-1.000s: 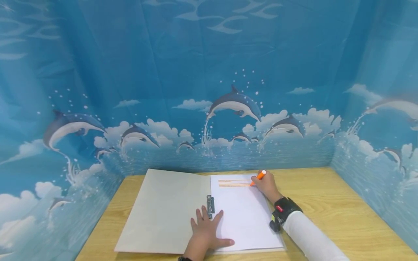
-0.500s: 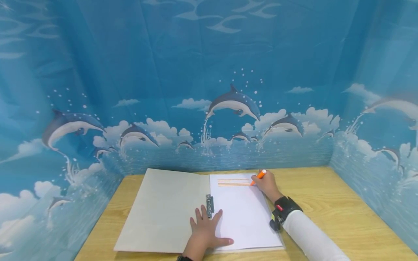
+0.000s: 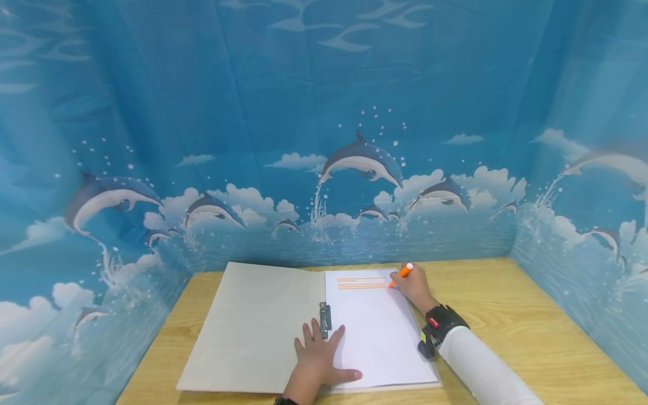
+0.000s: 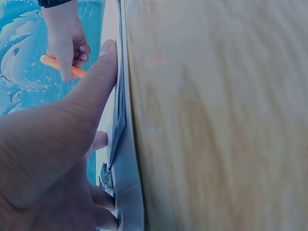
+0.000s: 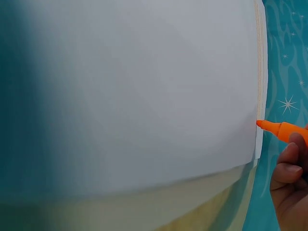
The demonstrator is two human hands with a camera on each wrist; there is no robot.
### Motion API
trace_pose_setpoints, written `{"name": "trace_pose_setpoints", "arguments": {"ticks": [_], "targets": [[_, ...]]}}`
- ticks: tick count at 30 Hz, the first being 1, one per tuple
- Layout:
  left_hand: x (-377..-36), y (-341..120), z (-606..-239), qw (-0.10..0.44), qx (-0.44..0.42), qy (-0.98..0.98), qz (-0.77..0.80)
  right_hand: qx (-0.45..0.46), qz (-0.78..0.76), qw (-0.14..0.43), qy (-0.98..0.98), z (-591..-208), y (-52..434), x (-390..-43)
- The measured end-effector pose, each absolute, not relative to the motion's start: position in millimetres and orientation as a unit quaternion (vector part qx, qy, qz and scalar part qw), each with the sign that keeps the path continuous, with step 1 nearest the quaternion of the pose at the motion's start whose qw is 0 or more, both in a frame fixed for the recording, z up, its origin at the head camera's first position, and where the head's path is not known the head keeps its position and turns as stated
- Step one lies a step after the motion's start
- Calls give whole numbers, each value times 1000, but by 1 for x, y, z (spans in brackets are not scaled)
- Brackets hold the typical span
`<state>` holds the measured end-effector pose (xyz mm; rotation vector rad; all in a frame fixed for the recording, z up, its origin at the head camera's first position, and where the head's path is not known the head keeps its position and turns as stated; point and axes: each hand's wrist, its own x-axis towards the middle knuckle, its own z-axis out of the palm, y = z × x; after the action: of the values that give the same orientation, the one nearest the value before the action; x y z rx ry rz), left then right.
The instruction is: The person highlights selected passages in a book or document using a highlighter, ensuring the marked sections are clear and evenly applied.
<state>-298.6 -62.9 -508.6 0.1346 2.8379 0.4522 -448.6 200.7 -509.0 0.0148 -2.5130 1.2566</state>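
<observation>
Dolphin backdrop (image 3: 354,112) behind open folder (image 3: 253,326), marker (image 3: 403,273)

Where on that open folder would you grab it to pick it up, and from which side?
Take the folder by its left cover's outer edge, coming from the left. That half lies bare and flat, while the left hand presses near the clip and the right hand marks the paper.

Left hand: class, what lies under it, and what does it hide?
The left hand rests flat across the open folder and the white sheet, just below the metal clip. The part of the folder's fold beneath the palm is covered and cannot be seen.
</observation>
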Motion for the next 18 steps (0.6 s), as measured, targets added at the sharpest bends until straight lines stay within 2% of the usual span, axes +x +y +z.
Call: {"name": "trace_pose_setpoints", "arguments": {"ticks": [10,18], "targets": [[-295,-61,-505,140,49,977,151,1,445,190,-875,-509,202,-443],[-296,-64,-502,140,54,976,156,-34,496,199,-845,-488,207,-435]]}}
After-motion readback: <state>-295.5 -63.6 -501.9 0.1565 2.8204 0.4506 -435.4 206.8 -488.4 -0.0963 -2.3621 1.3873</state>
